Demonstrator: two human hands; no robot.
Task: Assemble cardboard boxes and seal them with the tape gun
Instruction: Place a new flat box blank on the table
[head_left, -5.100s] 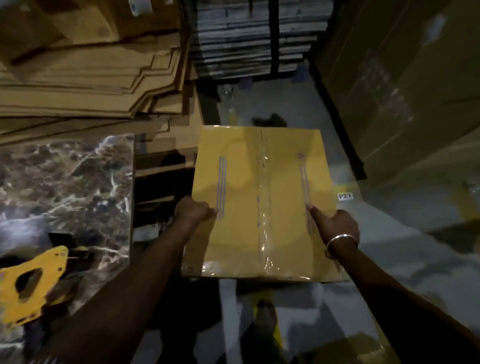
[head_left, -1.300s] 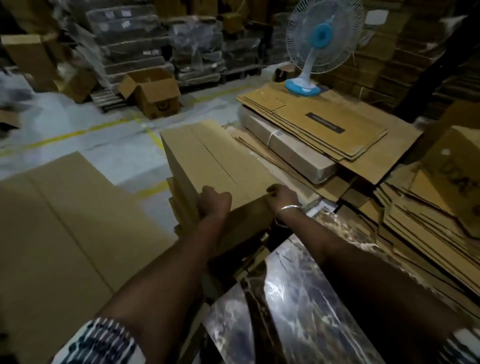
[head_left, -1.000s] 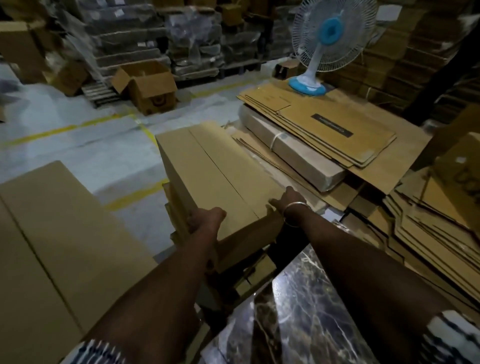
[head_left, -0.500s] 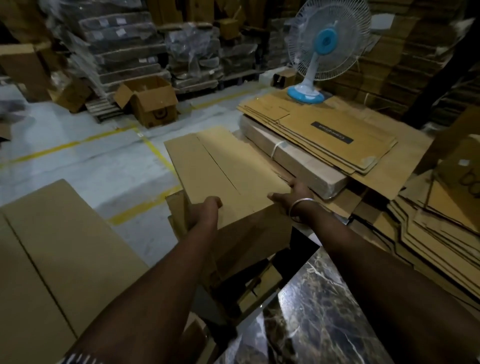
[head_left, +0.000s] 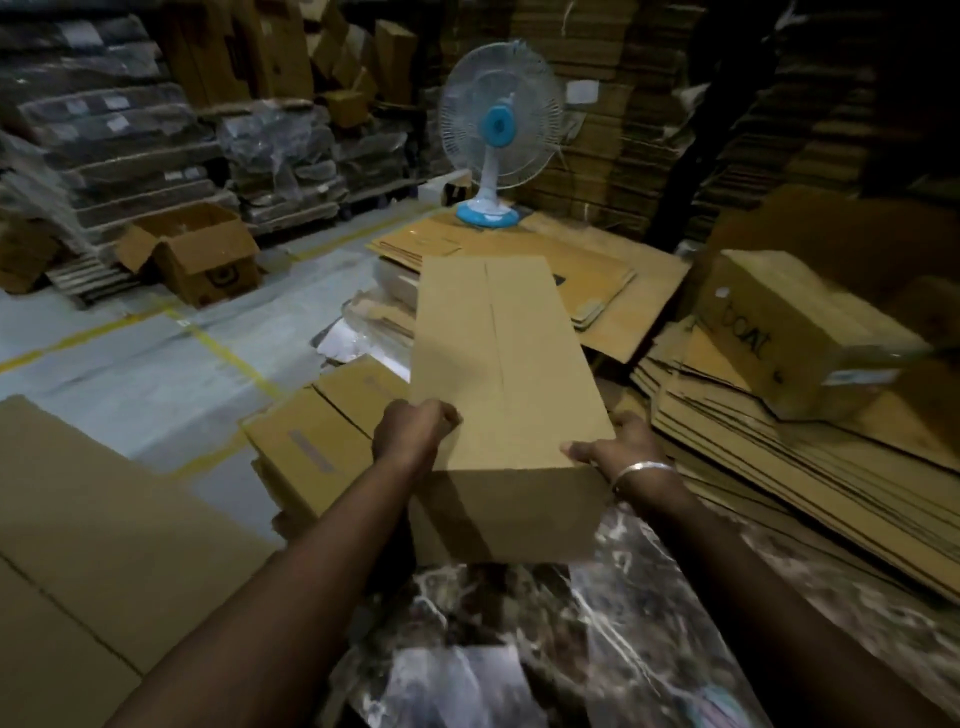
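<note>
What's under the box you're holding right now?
The near end of the box hangs over the marble table; a cardboard stack lies beneath its left side. The rest is hidden.

You are holding a flat box (head_left: 498, 364) at the centre of the frame, your left hand (head_left: 413, 431) gripping its left edge and your right hand (head_left: 618, 447) its near right corner. Below it, a marble table (head_left: 597, 649) is filling the lower middle. A stack of boxes (head_left: 322, 441) is sitting just left of the held one. A fan (head_left: 496, 130) is standing behind it, top centre. An open box (head_left: 197, 254) is lying on the floor (head_left: 130, 374), upper left. Flat cardboard sheets (head_left: 779, 467) are piling up at right.
</note>
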